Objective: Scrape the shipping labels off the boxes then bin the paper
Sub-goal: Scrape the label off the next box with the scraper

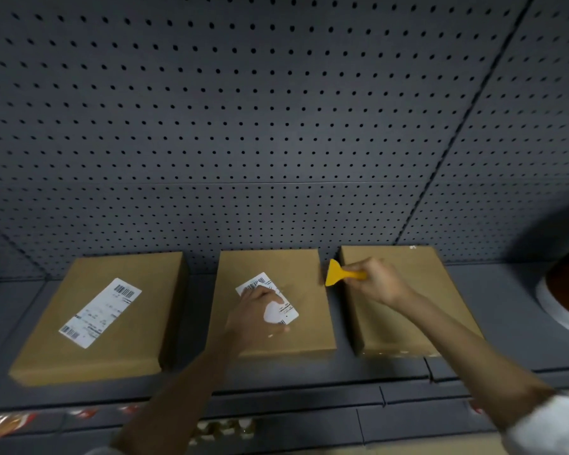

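Three brown boxes in a row on grey shelf (493,274). Left box (96,318) w/ intact label (100,312). Middle box (273,303): left hand (255,311), fingers curled, pinches its half-peeled label (270,302). Right hand (373,280) grips yellow scraper (339,274), held above gap btwn middle & right box (408,300), blade pointing left, not touching the label.

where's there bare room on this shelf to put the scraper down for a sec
Bare grey shelf lies right of the right-hand brown cardboard box, before the white-rimmed orange bin, and left of the left-hand labelled box. That right-hand box's label-free top is free too. Gaps between boxes are narrow; the middle box is crowded by the left hand.
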Action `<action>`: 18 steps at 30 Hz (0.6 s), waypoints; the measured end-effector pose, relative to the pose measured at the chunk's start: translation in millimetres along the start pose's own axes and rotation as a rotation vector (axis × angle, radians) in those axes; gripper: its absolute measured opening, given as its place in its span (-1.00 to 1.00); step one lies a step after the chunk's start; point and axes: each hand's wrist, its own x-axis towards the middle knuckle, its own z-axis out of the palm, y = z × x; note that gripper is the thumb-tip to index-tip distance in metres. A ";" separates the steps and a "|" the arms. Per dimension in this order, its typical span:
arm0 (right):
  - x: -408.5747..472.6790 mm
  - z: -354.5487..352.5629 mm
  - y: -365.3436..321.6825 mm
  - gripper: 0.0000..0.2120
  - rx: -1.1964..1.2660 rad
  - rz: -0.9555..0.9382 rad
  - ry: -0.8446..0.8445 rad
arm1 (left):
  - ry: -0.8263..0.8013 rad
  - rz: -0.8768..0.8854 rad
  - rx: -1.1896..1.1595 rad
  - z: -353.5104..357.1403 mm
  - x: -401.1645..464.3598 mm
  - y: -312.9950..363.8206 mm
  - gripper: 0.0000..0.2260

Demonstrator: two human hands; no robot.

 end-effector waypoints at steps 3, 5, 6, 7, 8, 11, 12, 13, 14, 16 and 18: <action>-5.8 11.1 -5.9 -0.71 -0.009 -0.067 -0.106 | -0.007 0.003 -0.032 -1.4 0.7 -2.6 -0.54; -10.0 26.2 -11.7 -0.72 0.004 -0.105 -0.143 | -0.029 0.014 -0.028 -4.3 1.8 -6.3 -0.59; -12.0 30.9 -13.0 -0.73 0.005 -0.117 -0.149 | -0.032 0.019 -0.025 -5.4 2.1 -7.7 -0.60; -12.7 34.2 -13.1 -0.74 0.004 -0.123 -0.150 | -0.030 0.020 -0.028 -6.1 2.1 -8.3 -0.60; -12.9 35.9 -12.5 -0.75 0.000 -0.127 -0.146 | -0.024 0.021 -0.031 -5.7 2.0 -8.2 -0.61; -11.9 39.0 -15.0 -0.74 -0.017 -0.134 -0.133 | 0.004 0.036 -0.005 -0.4 1.6 -7.7 -0.61; -11.1 41.4 -17.1 -0.75 -0.016 -0.140 -0.130 | 0.017 0.036 0.005 0.7 0.8 -6.7 -0.60; -10.0 44.2 -19.2 -0.77 -0.011 -0.147 -0.128 | 0.027 0.032 0.008 1.6 0.5 -6.1 -0.58; -9.1 46.6 -21.7 -0.78 -0.012 -0.149 -0.128 | 0.036 0.028 0.010 2.4 0.4 -5.5 -0.55; -7.2 49.7 -25.0 -0.79 -0.036 -0.148 -0.134 | 0.039 0.017 0.009 4.5 1.0 -4.6 -0.46; -4.8 50.6 -26.0 -0.78 -0.047 -0.141 -0.147 | 0.045 -0.009 -0.008 6.9 1.6 -3.1 -0.43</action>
